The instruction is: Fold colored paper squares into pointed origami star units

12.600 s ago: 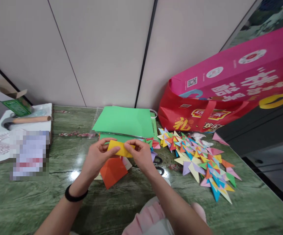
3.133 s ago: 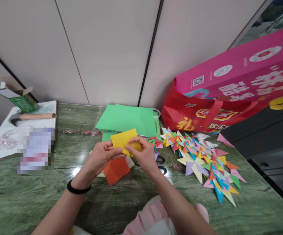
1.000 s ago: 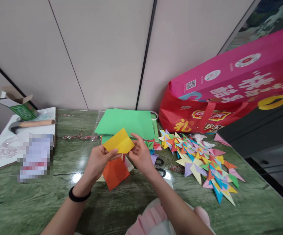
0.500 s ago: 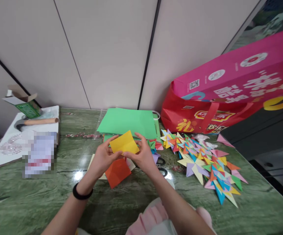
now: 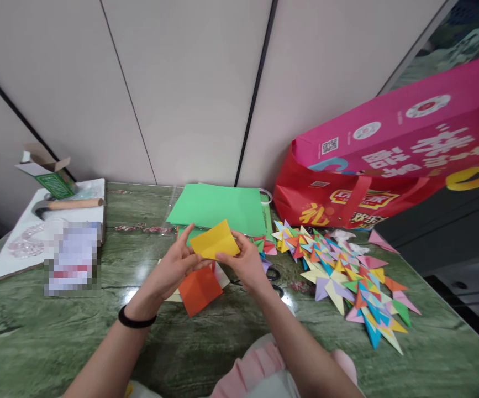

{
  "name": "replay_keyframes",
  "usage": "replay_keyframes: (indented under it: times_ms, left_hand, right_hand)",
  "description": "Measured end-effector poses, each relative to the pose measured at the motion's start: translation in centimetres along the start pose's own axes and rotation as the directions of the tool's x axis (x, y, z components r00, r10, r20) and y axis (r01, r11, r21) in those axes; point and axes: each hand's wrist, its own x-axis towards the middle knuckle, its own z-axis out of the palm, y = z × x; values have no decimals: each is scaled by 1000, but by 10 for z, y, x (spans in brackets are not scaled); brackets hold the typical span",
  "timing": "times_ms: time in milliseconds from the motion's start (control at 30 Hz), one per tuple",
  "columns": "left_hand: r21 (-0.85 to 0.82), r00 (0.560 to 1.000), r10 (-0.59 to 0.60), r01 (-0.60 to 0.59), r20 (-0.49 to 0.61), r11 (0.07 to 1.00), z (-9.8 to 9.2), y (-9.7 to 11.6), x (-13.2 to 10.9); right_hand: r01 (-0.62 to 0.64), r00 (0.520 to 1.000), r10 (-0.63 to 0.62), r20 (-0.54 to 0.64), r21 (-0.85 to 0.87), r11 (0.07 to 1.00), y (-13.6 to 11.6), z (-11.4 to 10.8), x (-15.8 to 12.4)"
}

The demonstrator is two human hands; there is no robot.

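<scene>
A folded yellow paper (image 5: 214, 240) is up above the table between my two hands. My right hand (image 5: 245, 262) grips its right side, thumb at the lower edge. Fingers spread, my left hand (image 5: 175, 266) is at the left end of the paper; whether it still pinches the paper is hard to see. Beneath lies a creased orange square (image 5: 200, 290), with pale paper (image 5: 175, 297) partly hidden under it. Behind the hands are green sheets (image 5: 220, 207). Dark-handled scissors (image 5: 273, 273) lie right of my right hand.
Many colorful folded paper pieces (image 5: 347, 268) cover the table's right side. A red bag (image 5: 297, 190) and a pink bag (image 5: 347, 130) stand behind them. On the left, a white board (image 5: 24, 229) holds a green box (image 5: 57, 184) and a wooden-handled tool (image 5: 75, 204).
My left hand's fingers have spread and its index finger has lifted off the paper's upper edge. The yellow paper has shifted slightly right. The view has moved a little.
</scene>
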Motion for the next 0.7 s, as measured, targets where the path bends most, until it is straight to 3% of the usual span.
replay_keyframes:
  times_ms: [133, 267, 367, 467, 567, 700]
  left_hand:
    - [-64, 999, -41, 40, -4, 997, 6, -5, 5]
    - [-53, 998, -11, 8, -67, 999, 8, -10, 8]
    - [40, 996, 10, -7, -84, 999, 4, -8, 7]
    - [197, 998, -17, 28, -54, 980, -1, -4, 7]
    - [319, 998, -67, 68, -13, 945, -3, -1, 7]
    - [324, 997, -75, 71, 2, 943, -1, -1, 7]
  right_hand:
    - [-15, 992, 30, -120, 124, 992, -1, 10, -3]
    - [-84, 988, 103, -114, 162, 983, -2, 16, -6]
    - [-58, 993, 65, -94, 70, 996, -2, 12, -4]
    - [40, 982, -60, -176, -117, 992, -6, 5, -1]
    - [141, 982, -166, -92, -233, 962, -10, 1, 0]
    - [172, 984, -177, 7, -260, 950, -9, 2, -2]
